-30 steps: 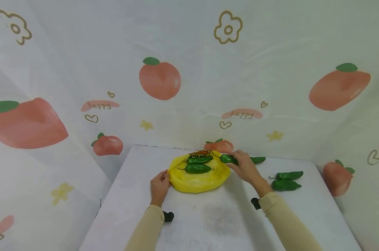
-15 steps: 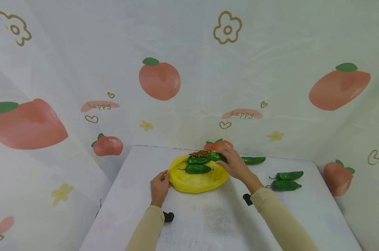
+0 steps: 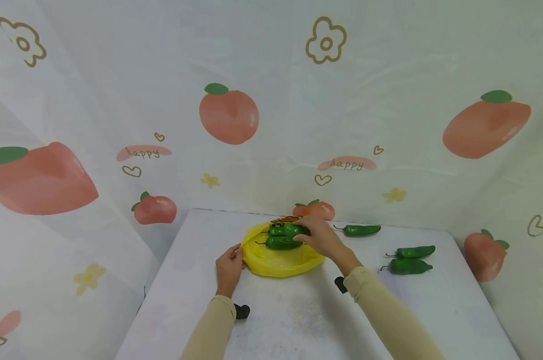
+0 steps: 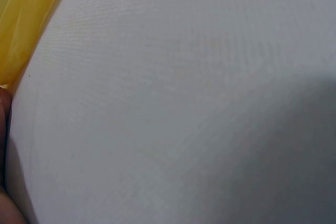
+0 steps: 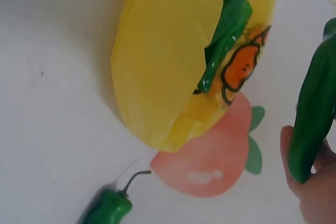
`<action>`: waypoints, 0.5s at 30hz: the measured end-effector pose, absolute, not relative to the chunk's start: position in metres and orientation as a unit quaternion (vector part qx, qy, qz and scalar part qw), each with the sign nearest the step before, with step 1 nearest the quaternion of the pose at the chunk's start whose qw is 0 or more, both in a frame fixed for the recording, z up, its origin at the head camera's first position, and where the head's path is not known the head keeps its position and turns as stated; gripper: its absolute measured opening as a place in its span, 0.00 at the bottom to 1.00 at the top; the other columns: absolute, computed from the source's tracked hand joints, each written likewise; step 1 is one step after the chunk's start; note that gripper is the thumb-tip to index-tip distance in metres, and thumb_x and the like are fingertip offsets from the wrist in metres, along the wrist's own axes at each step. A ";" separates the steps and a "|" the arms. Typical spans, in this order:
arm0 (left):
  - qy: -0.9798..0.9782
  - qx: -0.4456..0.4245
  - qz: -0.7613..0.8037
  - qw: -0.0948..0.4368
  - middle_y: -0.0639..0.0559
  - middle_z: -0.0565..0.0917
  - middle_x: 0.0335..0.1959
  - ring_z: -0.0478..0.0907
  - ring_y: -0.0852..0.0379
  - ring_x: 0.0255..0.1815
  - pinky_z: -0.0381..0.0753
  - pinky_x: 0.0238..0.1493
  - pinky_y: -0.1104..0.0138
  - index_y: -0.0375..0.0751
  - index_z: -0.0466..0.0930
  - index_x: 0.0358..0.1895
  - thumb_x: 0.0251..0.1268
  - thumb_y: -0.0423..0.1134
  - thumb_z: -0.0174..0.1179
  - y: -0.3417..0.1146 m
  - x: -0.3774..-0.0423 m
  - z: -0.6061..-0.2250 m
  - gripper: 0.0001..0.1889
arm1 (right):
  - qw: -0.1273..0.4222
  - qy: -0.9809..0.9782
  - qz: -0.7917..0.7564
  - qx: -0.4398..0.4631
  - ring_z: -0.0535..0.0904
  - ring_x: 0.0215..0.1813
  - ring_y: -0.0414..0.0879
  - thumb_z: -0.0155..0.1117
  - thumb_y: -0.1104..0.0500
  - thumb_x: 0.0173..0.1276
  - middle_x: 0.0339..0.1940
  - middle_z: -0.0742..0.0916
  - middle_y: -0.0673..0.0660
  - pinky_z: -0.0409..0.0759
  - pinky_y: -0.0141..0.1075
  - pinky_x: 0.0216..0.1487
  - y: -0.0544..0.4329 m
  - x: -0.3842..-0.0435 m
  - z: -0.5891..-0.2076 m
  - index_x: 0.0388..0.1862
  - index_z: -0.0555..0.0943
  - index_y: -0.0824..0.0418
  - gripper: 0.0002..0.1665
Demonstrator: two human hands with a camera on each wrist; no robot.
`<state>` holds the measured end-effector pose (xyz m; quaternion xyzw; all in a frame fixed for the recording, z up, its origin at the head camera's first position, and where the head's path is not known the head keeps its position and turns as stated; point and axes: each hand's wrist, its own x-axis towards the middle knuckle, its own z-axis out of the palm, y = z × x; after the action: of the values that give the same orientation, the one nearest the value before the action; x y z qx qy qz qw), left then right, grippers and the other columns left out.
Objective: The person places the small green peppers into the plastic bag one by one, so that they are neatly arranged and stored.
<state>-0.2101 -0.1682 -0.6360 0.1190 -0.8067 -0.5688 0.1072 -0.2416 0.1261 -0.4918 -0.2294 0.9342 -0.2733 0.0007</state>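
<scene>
In the head view a yellow plastic bag point(image 3: 280, 269) lies spread on the table, its mouth facing up. My left hand point(image 3: 229, 267) pinches the bag's left rim; the left wrist view catches only a fingertip and a yellow fold point(image 4: 23, 22). Two green peppers rest in the bag, the nearer pepper point(image 3: 282, 243) in plain sight and the other partly covered. Over the bag's opening, my right hand point(image 3: 324, 237) holds a third green pepper point(image 5: 315, 108), its fingers and thumb around it. In the head view this pepper overlaps the farther one.
On the white table point(image 3: 298, 320), a loose green pepper point(image 3: 361, 230) lies at the back, right of the bag. Farther right sit two more, an upper pepper point(image 3: 415, 252) and a lower pepper point(image 3: 408, 266), side by side. A printed backdrop point(image 3: 271, 165) rises behind the table.
My right hand has moved left with its pepper, from the bag's right rim to above the peppers inside. The back pepper is now uncovered. My left hand stays at the rim.
</scene>
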 end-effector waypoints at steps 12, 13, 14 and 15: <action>-0.800 0.120 -0.578 0.107 0.42 0.91 0.43 0.85 0.59 0.27 0.85 0.29 0.72 0.43 0.86 0.58 0.75 0.44 0.60 -0.168 -0.208 -0.634 0.16 | 0.000 0.938 -0.256 -0.234 0.81 0.61 0.53 0.73 0.48 0.65 0.59 0.88 0.53 0.77 0.52 0.68 0.103 -0.239 -0.504 0.61 0.84 0.54 0.27; -0.800 0.120 -0.578 0.107 0.42 0.91 0.43 0.85 0.59 0.27 0.85 0.29 0.72 0.43 0.86 0.58 0.75 0.44 0.60 -0.168 -0.208 -0.634 0.16 | 0.003 0.938 -0.255 -0.233 0.80 0.61 0.53 0.73 0.48 0.65 0.59 0.88 0.53 0.77 0.52 0.69 0.101 -0.239 -0.506 0.61 0.84 0.54 0.26; -0.800 0.119 -0.578 0.107 0.42 0.91 0.43 0.85 0.59 0.27 0.86 0.29 0.72 0.43 0.86 0.58 0.75 0.44 0.60 -0.168 -0.208 -0.634 0.16 | 0.009 0.939 -0.256 -0.231 0.80 0.61 0.53 0.73 0.49 0.65 0.59 0.88 0.53 0.77 0.51 0.69 0.098 -0.238 -0.507 0.61 0.84 0.53 0.26; -0.800 0.119 -0.578 0.108 0.42 0.91 0.43 0.86 0.58 0.28 0.86 0.29 0.73 0.43 0.86 0.58 0.75 0.44 0.60 -0.168 -0.209 -0.635 0.16 | 0.013 0.939 -0.256 -0.231 0.80 0.61 0.53 0.73 0.49 0.65 0.59 0.88 0.53 0.77 0.51 0.69 0.096 -0.238 -0.509 0.61 0.84 0.53 0.26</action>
<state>-0.2086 -0.1679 -0.6347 0.1192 -0.8004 -0.5775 0.1080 -0.2378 0.0962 -0.5086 -0.2310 0.9385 -0.2562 0.0128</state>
